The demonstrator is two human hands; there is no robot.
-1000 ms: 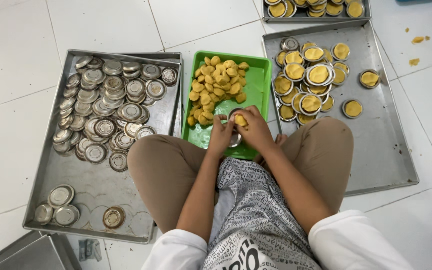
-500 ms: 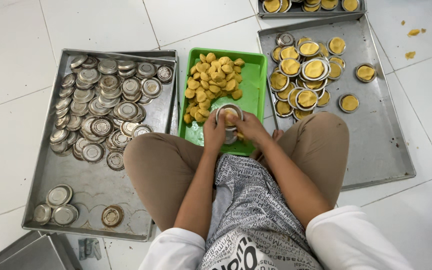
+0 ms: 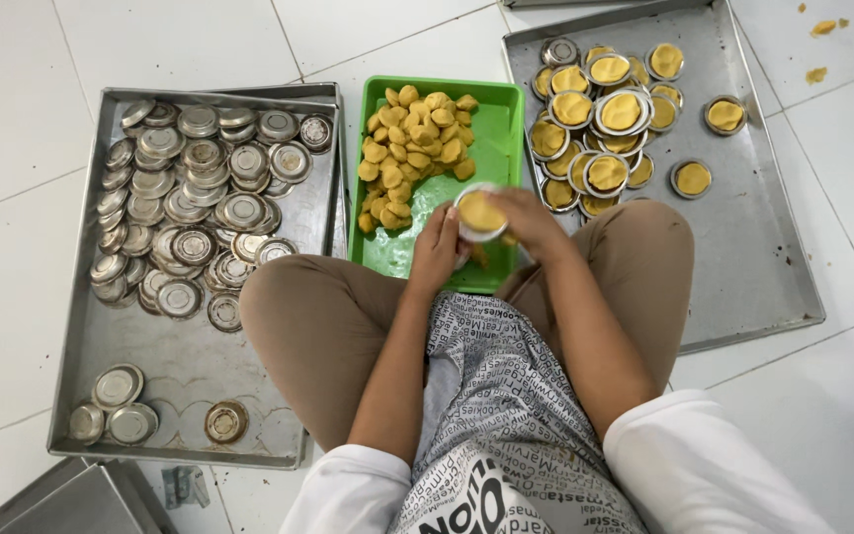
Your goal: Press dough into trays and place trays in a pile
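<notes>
Left tray [image 3: 91,346]: steel, on the floor, heaped with empty round tins [image 3: 190,208].
Green tray [image 3: 501,109]: between the knees, holding yellow dough balls [image 3: 412,148].
Left hand [image 3: 437,247]: fingers closed around the side of the small tin [image 3: 481,214].
Small tin: dough-filled, held above the green tray.
Right hand [image 3: 531,220]: fingers curled on the tin's other side.
Right tray [image 3: 763,227]: steel, carrying filled tins [image 3: 605,119].

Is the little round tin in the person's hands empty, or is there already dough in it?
Filled. The tin, held between the left hand and right hand, shows yellow dough covering its inside.
</notes>
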